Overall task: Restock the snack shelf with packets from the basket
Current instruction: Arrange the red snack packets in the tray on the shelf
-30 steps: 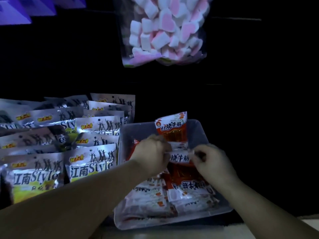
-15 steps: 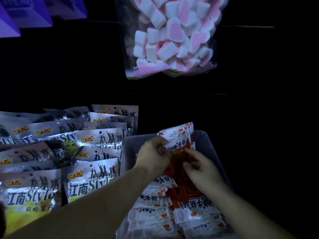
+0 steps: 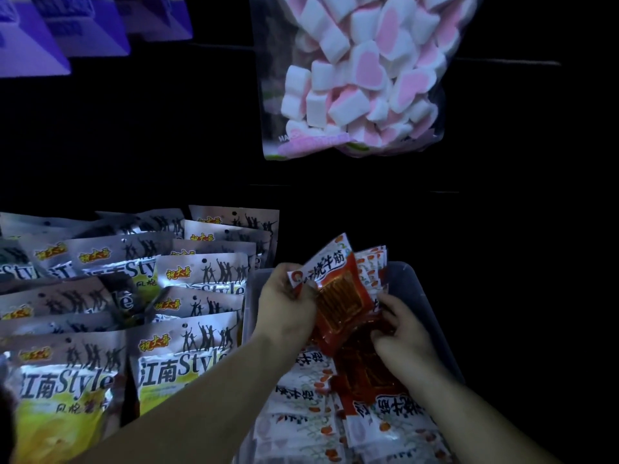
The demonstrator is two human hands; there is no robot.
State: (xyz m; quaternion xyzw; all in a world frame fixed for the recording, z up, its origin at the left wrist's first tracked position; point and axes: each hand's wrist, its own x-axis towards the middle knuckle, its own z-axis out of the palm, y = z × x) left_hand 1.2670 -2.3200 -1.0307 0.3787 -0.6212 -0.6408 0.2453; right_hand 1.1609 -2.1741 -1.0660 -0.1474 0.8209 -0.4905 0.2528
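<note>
While silver packets (image 3: 187, 360) crowd its left wall, the basket (image 3: 413, 283) has dark open room past its right rim. Your left hand (image 3: 288, 311) grips a tilted red packet (image 3: 338, 289) above it; your right hand (image 3: 407, 336) curls its fingers round the packet pile (image 3: 365, 373).

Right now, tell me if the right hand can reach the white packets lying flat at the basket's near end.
Probably yes: the right hand sits inside the basket, and the white packets lie uncovered beside its wrist, though its fingers hold red packets.

Red-and-white packets (image 3: 338, 289); pink-and-white marshmallows (image 3: 361, 68)
</note>
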